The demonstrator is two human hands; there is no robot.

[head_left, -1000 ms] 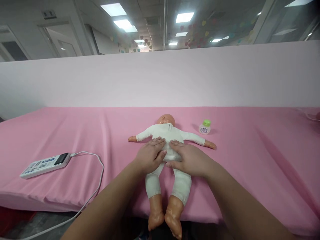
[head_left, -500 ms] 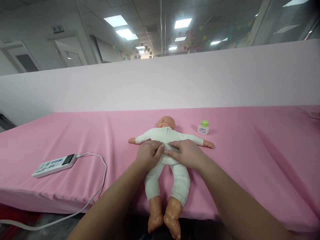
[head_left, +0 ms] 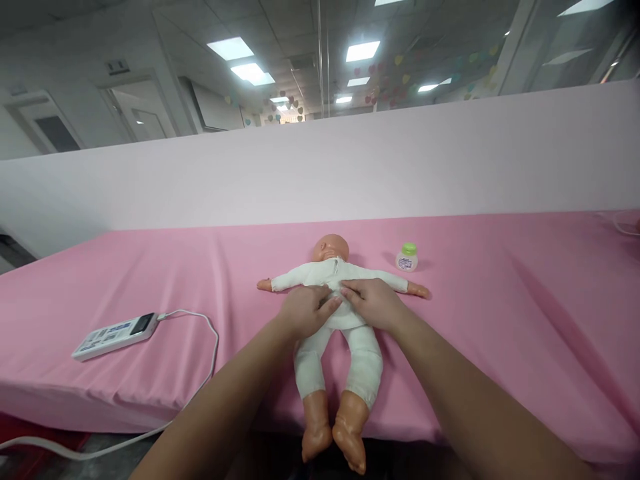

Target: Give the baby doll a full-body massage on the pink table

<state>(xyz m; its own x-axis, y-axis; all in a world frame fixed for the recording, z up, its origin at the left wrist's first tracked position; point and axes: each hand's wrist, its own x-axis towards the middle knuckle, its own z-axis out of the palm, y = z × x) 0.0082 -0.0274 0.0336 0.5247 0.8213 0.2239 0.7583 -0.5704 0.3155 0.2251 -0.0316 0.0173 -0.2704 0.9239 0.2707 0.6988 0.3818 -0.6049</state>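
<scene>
A baby doll (head_left: 353, 267) in a white cloth suit lies on the pink-covered table, its head away from me and its arms stretched out sideways. My left hand (head_left: 307, 310) rests on the left of its torso, thumb and fingers apart. On the torso's right side lies my right hand (head_left: 377, 303), its fingers reaching inward over the cloth, with a small gap to the thumb. The fingertips of both hands come near each other at the middle. Part of the torso is hidden under them. The doll's feet extend past the table's near edge.
A small clear bottle with a green cap (head_left: 407, 257) stands beyond the doll's right-side arm. At left lies a white power strip (head_left: 117, 335), its cable (head_left: 216, 340) running off the near edge. A white partition (head_left: 320, 173) rises behind the pink cover (head_left: 500, 320).
My left hand has shifted slightly right over the torso, and its thumb has moved away from its fingers. My right thumb has drawn nearer to its fingers. The view has shifted slightly.
</scene>
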